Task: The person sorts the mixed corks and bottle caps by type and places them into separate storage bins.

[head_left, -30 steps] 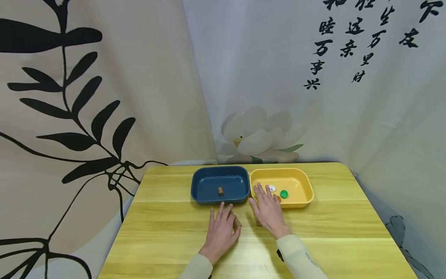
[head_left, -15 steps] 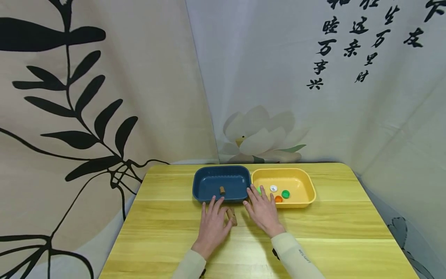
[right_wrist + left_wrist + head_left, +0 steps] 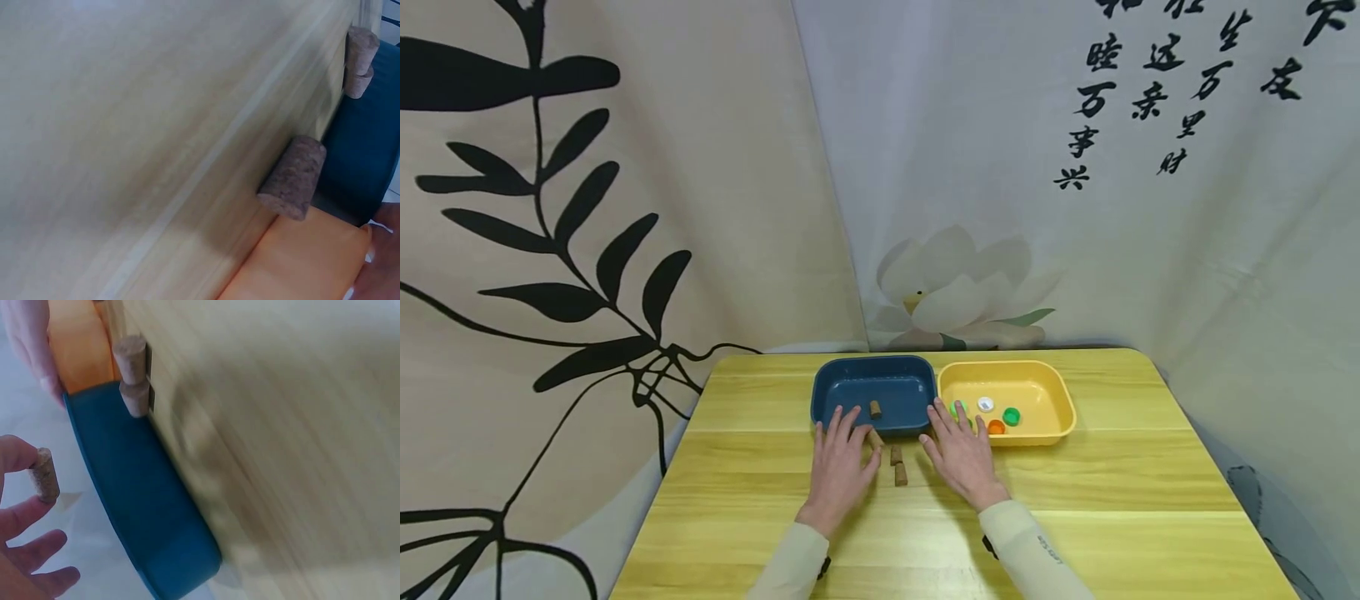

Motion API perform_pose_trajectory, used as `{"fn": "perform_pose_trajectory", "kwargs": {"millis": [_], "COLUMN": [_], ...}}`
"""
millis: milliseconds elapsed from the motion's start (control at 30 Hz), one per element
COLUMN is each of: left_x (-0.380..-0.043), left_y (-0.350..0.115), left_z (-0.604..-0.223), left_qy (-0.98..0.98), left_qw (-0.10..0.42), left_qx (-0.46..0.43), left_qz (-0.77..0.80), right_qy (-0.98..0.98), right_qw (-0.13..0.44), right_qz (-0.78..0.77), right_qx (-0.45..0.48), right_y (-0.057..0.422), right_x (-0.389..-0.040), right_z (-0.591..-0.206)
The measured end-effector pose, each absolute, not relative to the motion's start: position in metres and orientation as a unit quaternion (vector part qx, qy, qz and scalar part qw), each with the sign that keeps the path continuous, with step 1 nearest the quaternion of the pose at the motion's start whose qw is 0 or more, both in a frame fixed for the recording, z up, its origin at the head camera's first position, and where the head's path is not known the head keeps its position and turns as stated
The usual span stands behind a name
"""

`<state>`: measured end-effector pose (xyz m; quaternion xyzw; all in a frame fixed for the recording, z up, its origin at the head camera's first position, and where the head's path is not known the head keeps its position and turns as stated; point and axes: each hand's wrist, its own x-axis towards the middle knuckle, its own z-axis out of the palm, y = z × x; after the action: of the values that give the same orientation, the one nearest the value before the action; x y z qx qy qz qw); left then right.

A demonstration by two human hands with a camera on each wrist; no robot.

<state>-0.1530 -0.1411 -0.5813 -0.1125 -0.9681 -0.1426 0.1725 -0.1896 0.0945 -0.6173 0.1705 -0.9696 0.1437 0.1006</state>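
Observation:
My left hand [image 3: 837, 471] pinches a tapered cork [image 3: 45, 476] between thumb and index finger, at the front rim of the blue tray [image 3: 842, 367]; its other fingers are spread. One cork [image 3: 875, 409] lies inside that tray. Two more corks [image 3: 896, 455] [image 3: 901, 475] are on the table just in front of it. My right hand [image 3: 964, 462] has its fingers extended over the front left corner of the yellow tray [image 3: 1052, 392], holding nothing. Another cork [image 3: 294, 178] appears in the right wrist view beside the yellow tray; in the head view the right hand hides it.
Inside the yellow tray are several small round caps: white [image 3: 986, 404], green [image 3: 1011, 417], orange [image 3: 996, 427] and light green [image 3: 957, 408]. Both trays stand side by side at the back of the wooden table [image 3: 1112, 517]. Printed curtains [image 3: 737, 167] hang behind it.
My left hand has moved left and forward to the blue tray's front rim, carrying the cork and uncovering two corks on the table. The right hand has shifted slightly left.

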Motion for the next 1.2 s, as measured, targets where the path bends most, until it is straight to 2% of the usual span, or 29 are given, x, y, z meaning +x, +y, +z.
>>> {"fn": "perform_pose_trajectory", "kwargs": {"millis": [333, 533, 1200], "left_x": [-0.174, -0.192, -0.249], "left_y": [-0.157, -0.167, -0.166], "left_z": [-0.578, -0.576, -0.567], "left_qy": [-0.965, -0.966, -0.988], "left_qw": [0.189, 0.181, 0.057], "left_qx": [-0.099, -0.099, -0.113], "left_qz": [-0.154, -0.154, -0.091], "right_qy": [-0.97, -0.97, -0.971], "right_qw": [0.089, 0.09, 0.082], "right_qz": [0.147, 0.152, 0.156], "right_qx": [0.169, 0.167, 0.163], "right_y": [0.094, 0.094, 0.093], "right_x": [-0.188, -0.188, -0.188], "right_z": [-0.617, -0.615, -0.614]}}
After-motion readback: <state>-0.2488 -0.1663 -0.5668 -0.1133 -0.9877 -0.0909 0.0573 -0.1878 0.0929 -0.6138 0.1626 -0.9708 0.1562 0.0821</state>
